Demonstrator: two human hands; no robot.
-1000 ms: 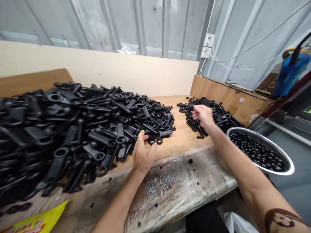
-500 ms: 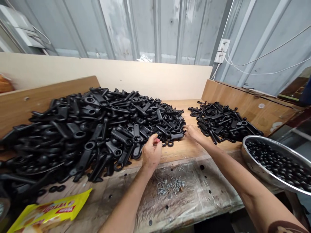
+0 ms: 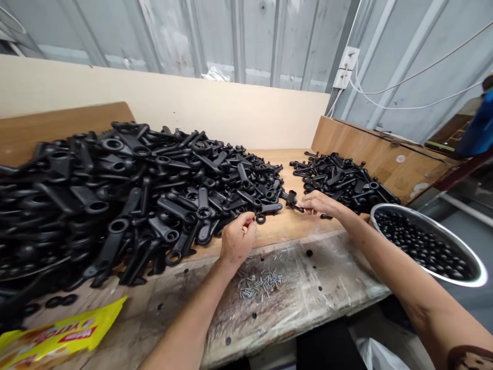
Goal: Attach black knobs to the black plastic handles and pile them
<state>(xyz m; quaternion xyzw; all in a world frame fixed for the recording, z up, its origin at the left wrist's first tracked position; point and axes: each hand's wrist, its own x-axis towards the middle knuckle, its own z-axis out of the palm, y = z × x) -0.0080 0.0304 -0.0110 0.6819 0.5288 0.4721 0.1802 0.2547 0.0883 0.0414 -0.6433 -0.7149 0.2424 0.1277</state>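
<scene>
A big heap of black plastic lever parts (image 3: 127, 190) covers the left and middle of the wooden bench (image 3: 292, 226). My left hand (image 3: 236, 239) is closed in a pinch at the heap's near right edge, on a small black ring. My right hand (image 3: 321, 204) is closed on the end of one black lever part (image 3: 291, 200), which it holds just above the bench between the big heap and a smaller pile of the same parts (image 3: 341, 180).
A steel bowl (image 3: 468, 257) of small black balls sits at the right edge. Several small metal pins (image 3: 260, 283) lie on the worn plastic sheet in front of me. A yellow packet (image 3: 50, 336) lies at the lower left. Wooden boards wall the bench's back and sides.
My right hand came back from the smaller pile to the big heap's right edge and took hold of a lever part. My left hand closed into a pinch.
</scene>
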